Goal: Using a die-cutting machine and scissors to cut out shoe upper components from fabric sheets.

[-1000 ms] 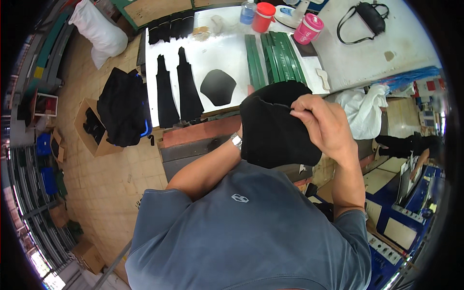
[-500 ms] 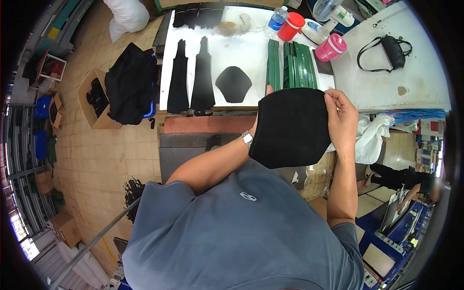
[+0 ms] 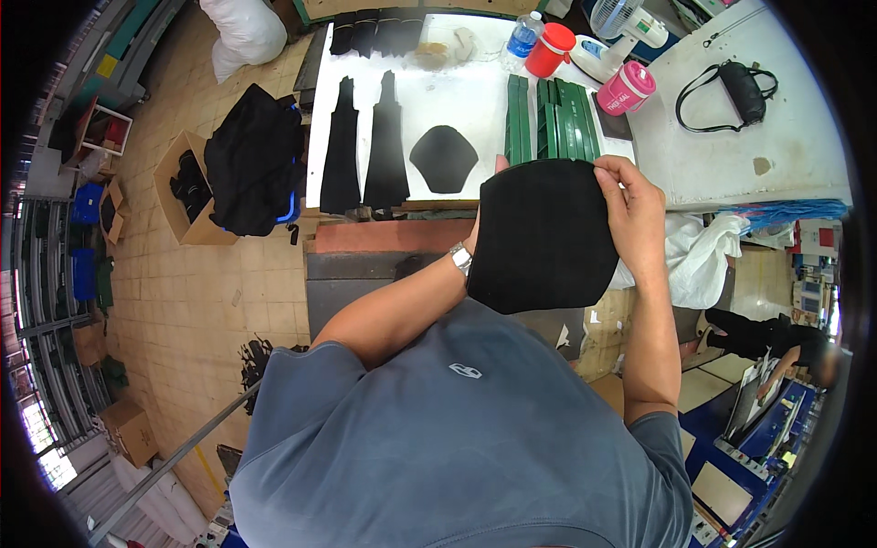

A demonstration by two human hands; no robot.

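Observation:
A stack-like black fabric panel (image 3: pixel 545 237) with a curved outline is held up in front of my chest, its flat face toward me. My right hand (image 3: pixel 635 212) pinches its upper right corner between thumb and bent fingers. Behind the panel's left side is my left hand (image 3: pixel 473 237), mostly hidden, with one fingertip showing above the top edge; it supports the panel there. On the white table (image 3: pixel 466 100) beyond lie a similar rounded dark panel (image 3: pixel 443 160) and two long tapered black pieces, a left one (image 3: pixel 341 155) and a right one (image 3: pixel 385 151).
Green slotted holders (image 3: pixel 566 119) lie behind the held panel. Further back are a water bottle (image 3: pixel 524 35), a red jar (image 3: pixel 550 49), a pink jug (image 3: pixel 627 89) and a fan (image 3: pixel 614 36). A black bag (image 3: pixel 742 94) lies right; a carton (image 3: pixel 174 196) stands left. Another person (image 3: pixel 776 342) works far right.
Both hands have shifted slightly left with the black fabric panel, and my right hand's grip has moved a little along its top right corner. The table pieces lie as before.

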